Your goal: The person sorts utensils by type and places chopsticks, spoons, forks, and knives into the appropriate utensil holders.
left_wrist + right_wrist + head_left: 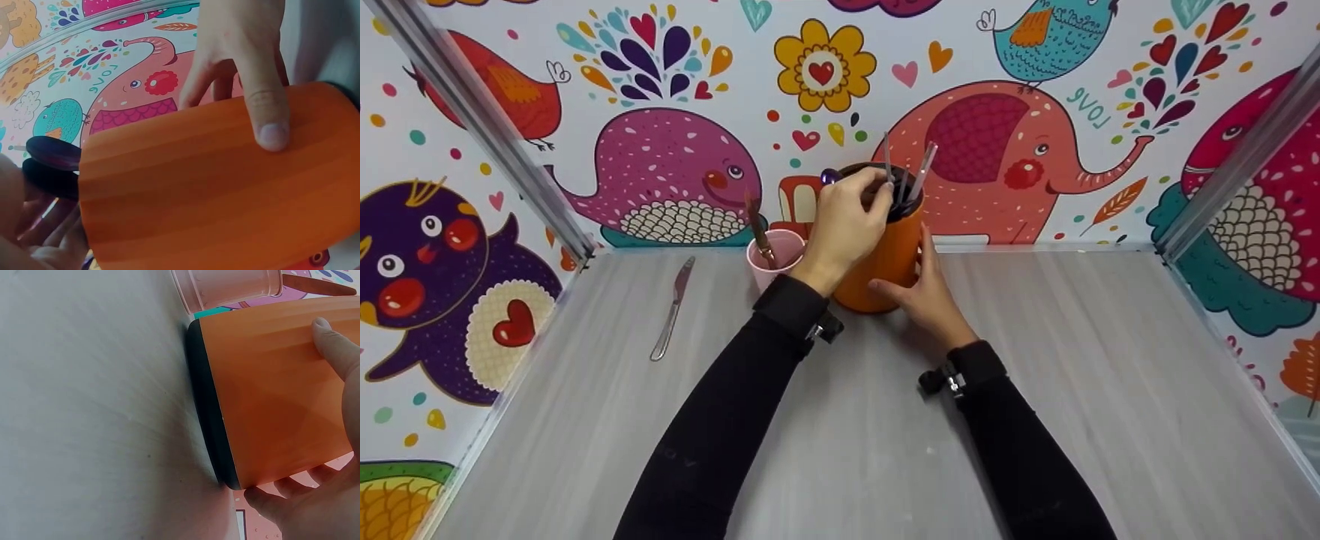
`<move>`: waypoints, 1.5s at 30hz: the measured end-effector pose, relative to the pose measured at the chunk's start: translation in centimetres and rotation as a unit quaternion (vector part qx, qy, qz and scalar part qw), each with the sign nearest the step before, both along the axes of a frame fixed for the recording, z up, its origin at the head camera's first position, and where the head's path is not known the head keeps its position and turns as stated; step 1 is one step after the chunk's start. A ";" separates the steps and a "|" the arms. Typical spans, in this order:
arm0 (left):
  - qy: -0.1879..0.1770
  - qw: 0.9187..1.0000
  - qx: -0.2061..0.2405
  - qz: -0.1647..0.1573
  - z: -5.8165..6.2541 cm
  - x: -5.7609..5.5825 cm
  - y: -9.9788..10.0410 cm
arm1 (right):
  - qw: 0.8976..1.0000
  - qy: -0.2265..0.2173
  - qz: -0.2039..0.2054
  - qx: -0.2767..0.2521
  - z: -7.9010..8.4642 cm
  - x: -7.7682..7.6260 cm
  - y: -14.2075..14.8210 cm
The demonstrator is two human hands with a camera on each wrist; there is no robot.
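Note:
A tall orange utensil holder [877, 274] with a dark base stands upright near the back wall. My right hand [934, 300] grips its side low down, thumb on the front and fingers around the far side. Over the holder's mouth, my left hand [847, 225] has its fingers curled and pinches a slim grey utensil [887, 159]; its lower part is hidden. A clear-looking stick [924, 169] rises beside it from the dark opening. At the rim, a dark purple rounded piece [53, 153] shows in the left wrist view, close to the left fingers.
Just left of the holder stands a pink cup [763, 274], a table knife [759, 229] leaning blade-up in it. Another table knife [671, 311] lies on the grey table [1072, 420]. Patterned walls with metal corner posts [510, 124] enclose the back and sides.

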State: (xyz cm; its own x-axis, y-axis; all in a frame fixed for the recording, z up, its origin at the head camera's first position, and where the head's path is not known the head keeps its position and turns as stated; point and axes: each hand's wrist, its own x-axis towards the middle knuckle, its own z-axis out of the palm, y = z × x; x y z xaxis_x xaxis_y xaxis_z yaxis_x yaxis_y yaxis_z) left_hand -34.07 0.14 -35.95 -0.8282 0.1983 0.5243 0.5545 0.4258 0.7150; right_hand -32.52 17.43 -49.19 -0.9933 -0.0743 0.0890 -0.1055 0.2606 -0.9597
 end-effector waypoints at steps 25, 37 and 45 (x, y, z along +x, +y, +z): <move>0.049 0.998 0.019 0.027 0.7 1.3 -1.2 | 1.000 0.000 0.014 0.011 -0.7 -0.7 0.4; 0.098 0.994 0.015 0.040 -2.1 5.2 -3.7 | 0.999 0.040 0.000 0.003 -2.4 -1.2 0.5; 0.067 0.997 -0.022 0.038 -5.3 7.1 -5.7 | 0.999 0.032 -0.001 0.004 -2.3 -1.1 0.6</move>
State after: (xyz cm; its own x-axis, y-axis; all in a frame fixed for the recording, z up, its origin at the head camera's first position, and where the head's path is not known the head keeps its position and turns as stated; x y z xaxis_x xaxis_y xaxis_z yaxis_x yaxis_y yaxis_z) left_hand -27.01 -5.56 -41.26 -0.7647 0.1632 0.6233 0.6090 0.4993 0.6164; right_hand -33.64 18.05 -51.51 -0.9856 -0.0733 0.1524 -0.1667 0.2678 -0.9489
